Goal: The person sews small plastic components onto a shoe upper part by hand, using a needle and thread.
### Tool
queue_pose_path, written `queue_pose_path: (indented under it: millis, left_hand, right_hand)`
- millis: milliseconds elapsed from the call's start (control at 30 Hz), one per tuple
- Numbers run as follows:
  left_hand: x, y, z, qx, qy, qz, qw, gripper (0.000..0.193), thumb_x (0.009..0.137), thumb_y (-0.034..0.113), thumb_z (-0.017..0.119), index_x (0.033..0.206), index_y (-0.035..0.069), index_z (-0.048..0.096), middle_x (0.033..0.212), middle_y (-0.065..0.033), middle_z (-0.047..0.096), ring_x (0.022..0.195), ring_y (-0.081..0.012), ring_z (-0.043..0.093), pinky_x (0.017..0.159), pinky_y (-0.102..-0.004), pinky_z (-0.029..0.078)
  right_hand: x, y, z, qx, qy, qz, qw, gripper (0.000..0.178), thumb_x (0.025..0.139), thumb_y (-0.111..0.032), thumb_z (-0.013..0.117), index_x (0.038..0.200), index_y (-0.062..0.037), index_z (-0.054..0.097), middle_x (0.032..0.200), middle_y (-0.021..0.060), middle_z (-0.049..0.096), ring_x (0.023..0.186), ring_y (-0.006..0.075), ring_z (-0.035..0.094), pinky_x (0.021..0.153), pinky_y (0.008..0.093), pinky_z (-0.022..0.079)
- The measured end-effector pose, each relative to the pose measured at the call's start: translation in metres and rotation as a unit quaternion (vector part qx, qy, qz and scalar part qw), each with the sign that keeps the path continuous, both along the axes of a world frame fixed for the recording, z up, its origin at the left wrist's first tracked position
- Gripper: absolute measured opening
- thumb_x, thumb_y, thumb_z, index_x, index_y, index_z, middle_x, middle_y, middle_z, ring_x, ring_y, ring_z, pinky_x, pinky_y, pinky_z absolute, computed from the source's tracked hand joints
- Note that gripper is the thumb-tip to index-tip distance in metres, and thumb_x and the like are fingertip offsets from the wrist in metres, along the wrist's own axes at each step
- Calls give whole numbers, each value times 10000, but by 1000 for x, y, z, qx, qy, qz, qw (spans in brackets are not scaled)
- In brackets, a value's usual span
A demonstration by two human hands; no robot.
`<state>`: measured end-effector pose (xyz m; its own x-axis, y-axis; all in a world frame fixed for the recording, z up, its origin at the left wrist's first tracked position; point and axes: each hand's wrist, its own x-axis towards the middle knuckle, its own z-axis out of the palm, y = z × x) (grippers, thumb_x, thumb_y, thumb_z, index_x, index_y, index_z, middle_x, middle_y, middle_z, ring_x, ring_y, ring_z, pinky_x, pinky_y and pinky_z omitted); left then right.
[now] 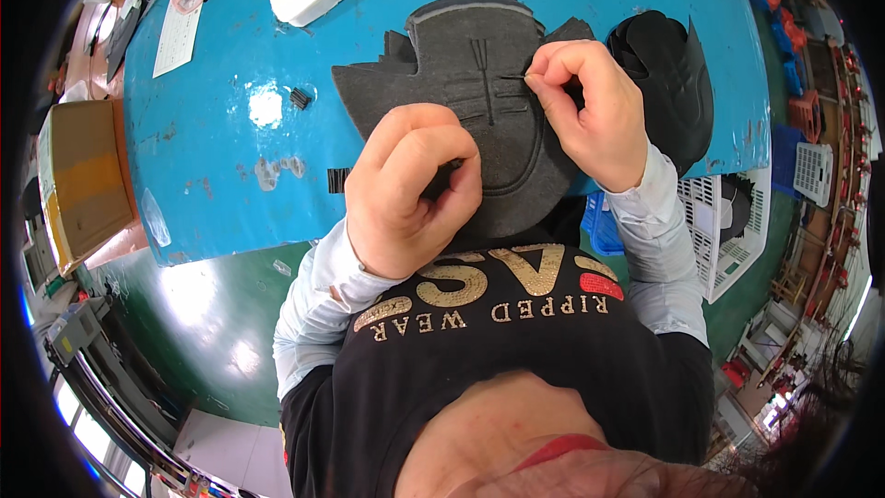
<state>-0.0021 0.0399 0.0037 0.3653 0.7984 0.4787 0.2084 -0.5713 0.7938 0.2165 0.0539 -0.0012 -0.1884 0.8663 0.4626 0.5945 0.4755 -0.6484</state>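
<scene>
One dark pad (pixel 507 152) lies beneath left hand (pixel 412 189) and right hand (pixel 595 115); each hand's fingers are together, held contents indeterminable.

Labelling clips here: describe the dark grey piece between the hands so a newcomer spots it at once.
Start at the big blue table and go to its near edge. There, between the left hand and right hand, is a wide, dark grey piece. Its grey face, marked with crossing lines and a long curve, sets it apart from the black pieces stacked to its right.
</scene>
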Motion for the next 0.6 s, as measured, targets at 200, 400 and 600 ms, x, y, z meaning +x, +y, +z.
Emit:
queue_pose_path:
  millis: [200,400,600]
  left_hand:
    - [4,0,0,43,24,22,999,265,721,-138,651,923,22,589,891,-113,637,779,-221,634,673,-294,493]
    - [5,15,16,136,183,39,973,323,688,-100,683,982,27,637,910,-103,621,804,-260,617,696,-336,509]
    - [20,28,15,169,310,18,935,349,693,-9,661,1038,38,689,894,-83,590,787,-257,580,692,-344,507]
  right_hand:
    - [2,6,1,35,-46,40,998,204,765,59,683,889,-43,557,793,76,605,725,279,603,641,352,494]
    - [5,14,5,77,-120,78,987,214,737,49,647,894,-60,550,794,56,609,721,273,595,639,354,499]
    - [5,14,7,79,-163,78,980,212,734,9,641,909,-65,547,808,49,625,734,269,606,643,350,500]
